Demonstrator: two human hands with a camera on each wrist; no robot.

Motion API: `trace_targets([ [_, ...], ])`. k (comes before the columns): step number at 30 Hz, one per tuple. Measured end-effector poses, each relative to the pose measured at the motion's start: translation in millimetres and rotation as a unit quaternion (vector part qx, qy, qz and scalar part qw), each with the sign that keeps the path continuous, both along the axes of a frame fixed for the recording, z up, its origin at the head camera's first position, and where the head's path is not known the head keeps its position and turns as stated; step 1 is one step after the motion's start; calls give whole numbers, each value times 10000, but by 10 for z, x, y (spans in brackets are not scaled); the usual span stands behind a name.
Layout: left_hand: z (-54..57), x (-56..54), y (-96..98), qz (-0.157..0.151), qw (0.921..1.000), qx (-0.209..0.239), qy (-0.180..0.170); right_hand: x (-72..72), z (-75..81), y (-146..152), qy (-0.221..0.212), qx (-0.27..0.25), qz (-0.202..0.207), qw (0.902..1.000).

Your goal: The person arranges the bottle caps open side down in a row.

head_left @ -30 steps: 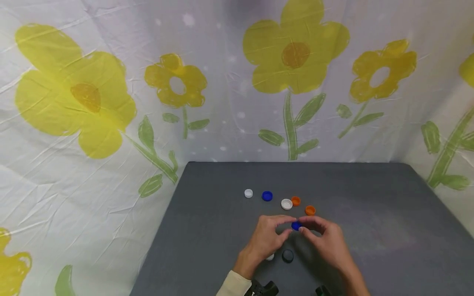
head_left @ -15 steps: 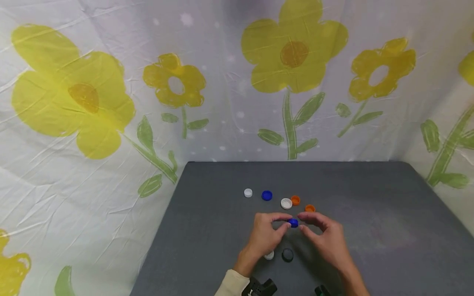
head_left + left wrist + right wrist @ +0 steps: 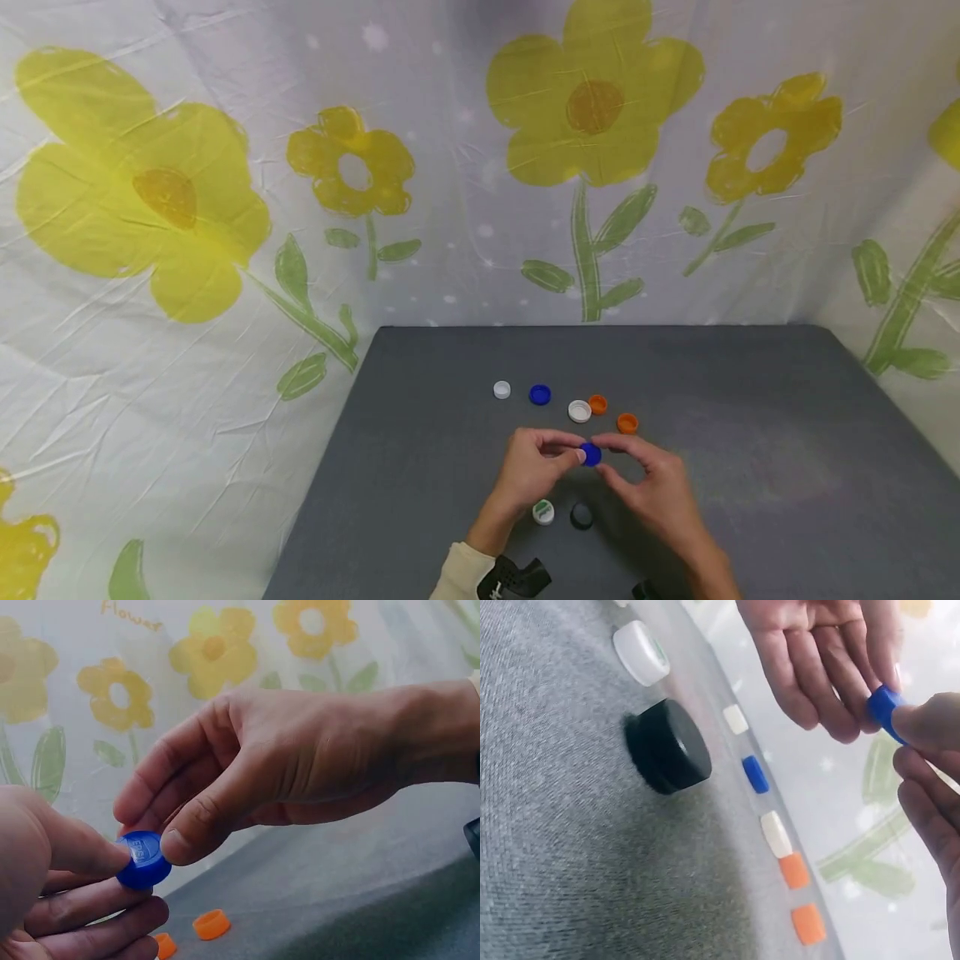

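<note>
A small blue bottle cap is held up between both hands, over the middle of the dark table. My left hand pinches its left side, thumb over the top face. My right hand pinches the opposite edge between thumb and forefinger. Raised lettering shows on the cap in the left wrist view. Below the hands lie a white cap with a green mark and a black cap; the black cap looks tall in the right wrist view.
Farther back sit a small white cap, another blue cap, a larger white cap and two orange caps, one close beside the white cap and one nearer. A flower-printed cloth hangs behind the table.
The blue cap has shifted slightly left and turned its round face up. My right fingertips, slightly apart from it half a second ago, touch it now. The green-marked white cap has come into fuller view.
</note>
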State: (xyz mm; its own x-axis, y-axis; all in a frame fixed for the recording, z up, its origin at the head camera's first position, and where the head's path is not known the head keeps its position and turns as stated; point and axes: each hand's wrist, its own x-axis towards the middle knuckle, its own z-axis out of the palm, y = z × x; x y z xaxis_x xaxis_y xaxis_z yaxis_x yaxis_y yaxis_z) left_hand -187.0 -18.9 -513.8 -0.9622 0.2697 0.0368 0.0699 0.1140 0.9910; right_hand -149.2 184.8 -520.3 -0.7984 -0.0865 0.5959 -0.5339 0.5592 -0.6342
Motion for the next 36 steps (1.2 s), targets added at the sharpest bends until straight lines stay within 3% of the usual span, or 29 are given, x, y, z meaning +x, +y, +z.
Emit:
trace_targets([
  [6, -32, 21, 14, -119, 9998, -127, 89, 31, -35, 6, -34, 186, -212, 9996],
  [13, -59, 30, 11, -233, 9925, -220, 1176, 61, -22, 47, -2, -49, -241, 9997],
  [16, -56, 40, 24, -304, 9814, -582, 1807, 83, -9, 73, -37, -71, -332, 9994],
  [19, -59, 49, 54, -428, 9633, -961, 2468, 108, 2, 93, -113, -37, -376, 9992],
  [22, -68, 57, 95, -502, 9484, -1197, 2892, 144, 11, 119, -262, 98, -465, 9985],
  [29, -106, 92, 201, -838, 9302, -1704, 3140, 264, 18, 252, -794, 495, -561, 9940],
  [36, -172, 143, 295, -1125, 9054, -2561, 3194, 332, -69, 355, -1003, 786, -518, 9905],
])
